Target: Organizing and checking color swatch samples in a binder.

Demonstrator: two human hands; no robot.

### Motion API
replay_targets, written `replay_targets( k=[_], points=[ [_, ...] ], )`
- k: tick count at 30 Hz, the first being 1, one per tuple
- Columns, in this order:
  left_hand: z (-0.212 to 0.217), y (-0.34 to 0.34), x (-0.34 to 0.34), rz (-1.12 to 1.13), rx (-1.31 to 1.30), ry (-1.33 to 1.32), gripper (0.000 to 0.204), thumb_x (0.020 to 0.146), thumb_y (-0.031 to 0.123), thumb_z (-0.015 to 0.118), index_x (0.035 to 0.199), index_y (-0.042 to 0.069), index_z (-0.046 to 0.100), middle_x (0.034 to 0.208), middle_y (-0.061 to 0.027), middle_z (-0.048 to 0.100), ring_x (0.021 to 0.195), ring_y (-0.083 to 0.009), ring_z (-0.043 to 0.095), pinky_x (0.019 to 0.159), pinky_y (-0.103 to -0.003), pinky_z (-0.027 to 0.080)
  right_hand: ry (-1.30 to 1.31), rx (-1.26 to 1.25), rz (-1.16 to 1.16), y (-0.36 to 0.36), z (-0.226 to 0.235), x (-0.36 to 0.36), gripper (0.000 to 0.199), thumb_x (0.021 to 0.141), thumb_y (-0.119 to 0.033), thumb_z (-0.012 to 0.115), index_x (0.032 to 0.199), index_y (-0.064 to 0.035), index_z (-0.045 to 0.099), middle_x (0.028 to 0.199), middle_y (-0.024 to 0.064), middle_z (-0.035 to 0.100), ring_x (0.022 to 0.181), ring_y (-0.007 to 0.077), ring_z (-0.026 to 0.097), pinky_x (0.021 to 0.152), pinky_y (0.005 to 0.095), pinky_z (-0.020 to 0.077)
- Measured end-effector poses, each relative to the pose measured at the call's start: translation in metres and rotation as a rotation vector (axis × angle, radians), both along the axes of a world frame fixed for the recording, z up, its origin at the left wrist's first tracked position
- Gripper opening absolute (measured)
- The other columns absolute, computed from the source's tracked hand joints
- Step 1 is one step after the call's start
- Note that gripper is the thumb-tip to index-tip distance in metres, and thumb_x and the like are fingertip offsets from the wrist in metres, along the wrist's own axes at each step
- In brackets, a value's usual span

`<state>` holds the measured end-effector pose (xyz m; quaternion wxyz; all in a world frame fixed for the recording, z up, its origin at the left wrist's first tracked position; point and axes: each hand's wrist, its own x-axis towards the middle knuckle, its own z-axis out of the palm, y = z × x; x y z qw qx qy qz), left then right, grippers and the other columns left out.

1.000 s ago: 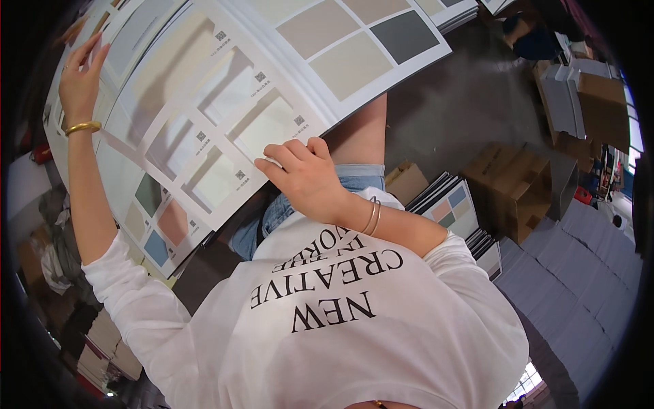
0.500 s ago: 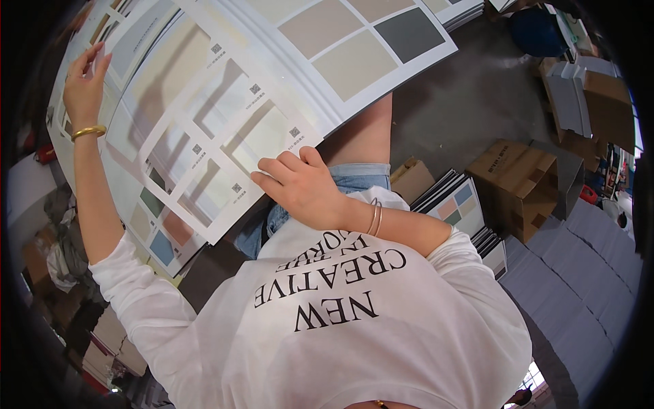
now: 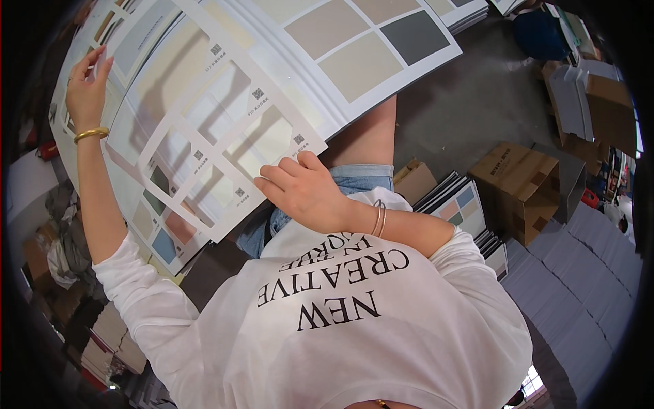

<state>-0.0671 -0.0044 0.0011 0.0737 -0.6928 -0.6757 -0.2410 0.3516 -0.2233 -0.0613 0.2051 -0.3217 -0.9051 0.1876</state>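
A large sample book of colour swatches (image 3: 361, 68) lies open before me. Over its left part stands a white sheet with cut-out windows (image 3: 235, 153), lifted and bowed, with small printed labels along its bars. My left hand (image 3: 87, 92), wearing a gold bangle, pinches this sheet at its far left side between thumb and fingers. At the near edge my right hand (image 3: 300, 194) has its fingers curled over the sheet's border, the thumb hidden beneath. Pale pages and coloured swatches (image 3: 163, 245) show through and below the windows.
To the right stand a cardboard box (image 3: 514, 184) and a stack of swatch boards (image 3: 456, 204). Rows of grey stacked sheets (image 3: 572, 286) fill the lower right. A dark blue round object (image 3: 538, 34) sits at the upper right, on the grey floor (image 3: 443, 102).
The whole view has shifted slightly, so book and hands appear a little lower and to the right. Both hands keep their places on the cut-out sheet.
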Motion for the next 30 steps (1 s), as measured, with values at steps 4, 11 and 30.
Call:
replay_targets(
  k=[4,11,30],
  points=[
    [0.001,-0.005,0.002,-0.002,0.006,0.007,0.031,0.091,0.033,0.075,0.120,0.024,0.075,0.115,0.0001,0.070,0.096,-0.0152,0.063,0.088,-0.029,0.053,0.002,0.014,0.005,0.000,-0.001,0.000,0.036,0.083,-0.013,0.061,0.118,-0.0076,0.065,0.117,0.0013,0.059,0.095,0.0151,0.054,0.083,0.0326,0.0373],
    [-0.001,-0.003,0.003,0.021,-0.016,0.028,0.031,0.091,0.033,0.076,0.120,0.023,0.075,0.115,-0.0005,0.070,0.095,-0.0156,0.062,0.089,-0.029,0.052,0.037,0.063,-0.012,0.008,0.001,0.008,0.030,0.082,-0.015,0.061,0.111,-0.0068,0.066,0.103,0.0024,0.052,0.094,0.0168,0.050,0.085,0.0327,0.0370],
    [-0.002,0.008,0.026,-0.013,0.025,-0.062,0.031,0.090,0.030,0.077,0.120,0.020,0.076,0.115,-0.0013,0.070,0.100,-0.0150,0.065,0.090,-0.029,0.052,0.035,0.019,-0.139,0.003,-0.004,0.012,0.036,0.080,-0.010,0.062,0.115,-0.0111,0.068,0.114,0.0027,0.061,0.099,0.0178,0.055,0.089,0.0371,0.0373]
  ],
)
